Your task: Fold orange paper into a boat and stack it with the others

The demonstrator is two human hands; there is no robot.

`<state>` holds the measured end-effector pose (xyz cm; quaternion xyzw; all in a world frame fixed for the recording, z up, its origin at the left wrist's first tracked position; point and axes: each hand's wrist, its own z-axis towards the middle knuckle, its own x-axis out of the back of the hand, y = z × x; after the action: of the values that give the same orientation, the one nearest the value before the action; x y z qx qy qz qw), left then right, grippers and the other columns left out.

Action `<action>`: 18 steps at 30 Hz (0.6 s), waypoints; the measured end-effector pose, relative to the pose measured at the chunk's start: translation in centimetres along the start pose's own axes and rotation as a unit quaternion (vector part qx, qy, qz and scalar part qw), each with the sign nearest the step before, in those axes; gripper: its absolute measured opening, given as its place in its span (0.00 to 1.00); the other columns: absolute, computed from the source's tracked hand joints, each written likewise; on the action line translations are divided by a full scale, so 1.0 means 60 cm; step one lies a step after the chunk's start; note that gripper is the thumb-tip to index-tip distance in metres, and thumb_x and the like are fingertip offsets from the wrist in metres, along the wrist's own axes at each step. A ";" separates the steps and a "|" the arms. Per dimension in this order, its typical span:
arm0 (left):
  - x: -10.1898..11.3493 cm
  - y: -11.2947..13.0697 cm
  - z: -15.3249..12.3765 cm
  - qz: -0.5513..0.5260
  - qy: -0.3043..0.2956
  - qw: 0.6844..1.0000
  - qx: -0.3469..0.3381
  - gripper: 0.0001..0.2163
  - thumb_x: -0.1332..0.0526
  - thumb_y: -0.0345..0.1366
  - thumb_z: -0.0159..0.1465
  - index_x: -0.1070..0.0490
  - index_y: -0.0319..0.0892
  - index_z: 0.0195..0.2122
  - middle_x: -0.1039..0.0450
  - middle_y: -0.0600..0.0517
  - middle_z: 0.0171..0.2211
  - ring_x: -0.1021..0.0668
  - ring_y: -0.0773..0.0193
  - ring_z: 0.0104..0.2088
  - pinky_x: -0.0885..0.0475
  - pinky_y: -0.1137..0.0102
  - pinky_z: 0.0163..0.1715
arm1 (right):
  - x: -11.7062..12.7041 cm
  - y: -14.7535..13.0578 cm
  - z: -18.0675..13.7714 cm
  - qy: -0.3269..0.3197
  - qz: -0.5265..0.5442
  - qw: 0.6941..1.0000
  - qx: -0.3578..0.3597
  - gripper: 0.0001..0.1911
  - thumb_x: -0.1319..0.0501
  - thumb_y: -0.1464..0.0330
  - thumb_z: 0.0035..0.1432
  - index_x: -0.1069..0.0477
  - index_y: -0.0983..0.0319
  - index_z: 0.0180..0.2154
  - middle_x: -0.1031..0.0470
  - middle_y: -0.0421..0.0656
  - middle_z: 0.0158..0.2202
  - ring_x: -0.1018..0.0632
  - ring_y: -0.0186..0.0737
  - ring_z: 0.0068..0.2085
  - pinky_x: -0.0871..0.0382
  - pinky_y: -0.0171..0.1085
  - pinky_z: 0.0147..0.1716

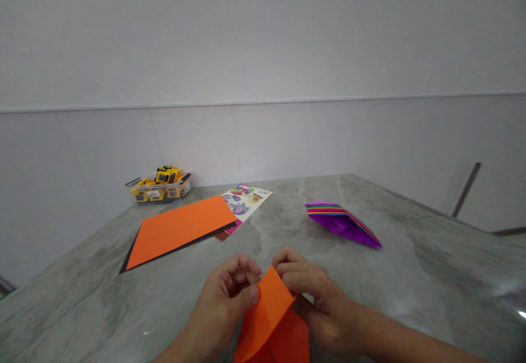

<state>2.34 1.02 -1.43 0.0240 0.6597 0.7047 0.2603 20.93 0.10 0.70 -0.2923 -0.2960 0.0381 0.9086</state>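
Observation:
A folded piece of orange paper (269, 311) is held between my two hands near the bottom of the head view. My left hand (224, 303) pinches its left edge, with the thumb on the near face and the fingers curled behind. On the other side, my right hand (318, 300) grips the upper right edge, its fingers bent around the fold. The paper's top comes to a pointed corner, and a flap crosses its front. Its lower end runs out of view.
Orange and black paper sheets (181, 229) lie stacked at the left, partly over a printed picture sheet (249, 201). Behind them, a clear plastic box (158, 192) holds yellow toy vehicles. A folded purple paper piece with rainbow edges (341, 225) rests on the grey marbled table (394, 297).

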 end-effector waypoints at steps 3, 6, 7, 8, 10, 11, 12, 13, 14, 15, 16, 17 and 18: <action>0.007 -0.005 0.001 0.018 -0.019 1.000 0.003 0.16 0.28 0.43 0.50 0.29 0.40 0.32 0.32 0.57 0.22 0.32 0.72 0.22 0.40 0.77 0.23 | 0.003 -0.006 -0.002 -0.007 0.003 1.000 -0.021 0.08 0.42 0.65 0.62 0.27 0.61 0.32 0.30 0.45 0.36 0.29 0.41 0.41 0.33 0.42 0.43; 0.015 -0.006 -0.001 0.102 -0.016 0.994 -0.033 0.14 0.32 0.44 0.56 0.27 0.42 0.38 0.30 0.56 0.26 0.28 0.69 0.27 0.34 0.76 0.28 | -0.004 0.001 -0.010 0.041 -0.022 0.998 -0.037 0.04 0.38 0.67 0.59 0.26 0.60 0.32 0.31 0.45 0.41 0.29 0.41 0.43 0.32 0.39 0.42; 0.016 -0.005 -0.004 0.148 -0.020 0.987 -0.059 0.13 0.35 0.45 0.59 0.27 0.44 0.41 0.28 0.53 0.31 0.25 0.66 0.32 0.31 0.73 0.33 | -0.008 0.007 -0.014 0.062 -0.034 0.997 -0.037 0.03 0.38 0.70 0.58 0.27 0.60 0.32 0.31 0.45 0.40 0.28 0.40 0.42 0.32 0.39 0.41; 0.017 -0.003 -0.006 0.195 -0.031 0.976 -0.088 0.14 0.37 0.45 0.61 0.27 0.45 0.44 0.26 0.51 0.37 0.24 0.62 0.38 0.30 0.70 0.39 | -0.012 0.013 -0.018 0.084 -0.045 0.995 -0.037 0.01 0.38 0.72 0.57 0.28 0.61 0.33 0.31 0.44 0.39 0.28 0.40 0.41 0.32 0.38 0.40; 0.017 0.002 -0.012 0.283 -0.069 0.946 -0.142 0.16 0.39 0.44 0.63 0.28 0.46 0.50 0.27 0.47 0.49 0.26 0.56 0.50 0.32 0.65 0.50 | -0.018 0.026 -0.024 0.129 -0.065 0.988 -0.048 0.08 0.37 0.75 0.54 0.32 0.60 0.36 0.30 0.44 0.40 0.28 0.40 0.41 0.31 0.38 0.40; 0.016 0.004 -0.015 0.322 -0.086 0.928 -0.166 0.16 0.40 0.42 0.63 0.29 0.47 0.51 0.28 0.47 0.52 0.27 0.55 0.52 0.33 0.63 0.52 | -0.020 0.031 -0.027 0.151 -0.074 0.984 -0.057 0.12 0.37 0.76 0.53 0.34 0.59 0.38 0.30 0.44 0.40 0.27 0.40 0.41 0.30 0.38 0.40; 0.015 0.005 -0.017 0.357 -0.092 0.911 -0.186 0.15 0.40 0.39 0.64 0.29 0.48 0.52 0.28 0.47 0.52 0.26 0.55 0.52 0.32 0.63 0.53 | -0.020 0.035 -0.029 0.171 -0.082 0.980 -0.064 0.15 0.37 0.77 0.52 0.36 0.59 0.41 0.29 0.44 0.41 0.27 0.40 0.41 0.30 0.39 0.41; 0.014 0.005 -0.018 0.390 -0.092 0.893 -0.205 0.14 0.42 0.35 0.65 0.30 0.48 0.52 0.27 0.47 0.51 0.25 0.56 0.52 0.31 0.64 0.52 | -0.020 0.038 -0.030 0.184 -0.092 0.976 -0.068 0.18 0.38 0.77 0.53 0.37 0.59 0.45 0.29 0.44 0.41 0.27 0.39 0.40 0.29 0.39 0.41; 0.013 0.004 -0.018 0.419 -0.087 0.875 -0.226 0.15 0.43 0.32 0.65 0.31 0.49 0.53 0.26 0.47 0.51 0.24 0.58 0.51 0.30 0.66 0.51 | -0.019 0.039 -0.030 0.187 -0.102 0.975 -0.061 0.20 0.38 0.78 0.54 0.38 0.59 0.47 0.28 0.44 0.41 0.26 0.39 0.40 0.29 0.39 0.41; 0.013 0.003 -0.018 0.441 -0.083 0.859 -0.246 0.16 0.45 0.29 0.66 0.31 0.49 0.53 0.25 0.47 0.50 0.23 0.60 0.50 0.29 0.67 0.50 | -0.017 0.039 -0.029 0.178 -0.113 0.976 -0.046 0.20 0.40 0.78 0.56 0.37 0.58 0.49 0.27 0.44 0.41 0.26 0.39 0.40 0.29 0.39 0.41; 0.014 0.001 -0.018 0.456 -0.081 0.846 -0.264 0.17 0.46 0.27 0.65 0.32 0.49 0.53 0.25 0.48 0.50 0.23 0.61 0.49 0.28 0.68 0.49 | -0.015 0.038 -0.027 0.160 -0.123 0.979 -0.025 0.18 0.41 0.78 0.58 0.36 0.58 0.49 0.26 0.44 0.40 0.26 0.39 0.40 0.29 0.39 0.41; 0.014 0.000 -0.018 0.467 -0.079 0.836 -0.277 0.18 0.46 0.26 0.65 0.32 0.49 0.53 0.24 0.48 0.50 0.22 0.61 0.48 0.27 0.69 0.48 | -0.012 0.037 -0.024 0.140 -0.128 0.982 -0.004 0.16 0.42 0.77 0.59 0.34 0.58 0.48 0.25 0.43 0.39 0.25 0.39 0.40 0.29 0.39 0.41; 0.016 -0.001 -0.017 0.474 -0.078 0.829 -0.287 0.18 0.46 0.25 0.65 0.33 0.49 0.54 0.24 0.48 0.50 0.22 0.62 0.47 0.27 0.70 0.47 | -0.010 0.035 -0.022 0.125 -0.131 0.983 0.013 0.13 0.43 0.77 0.61 0.31 0.59 0.47 0.24 0.43 0.38 0.25 0.38 0.39 0.28 0.38 0.40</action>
<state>1.15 0.44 -1.92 0.3128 0.3132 0.8947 -0.0600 21.40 1.04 -1.61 -0.2416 -0.2153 -0.1138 0.9393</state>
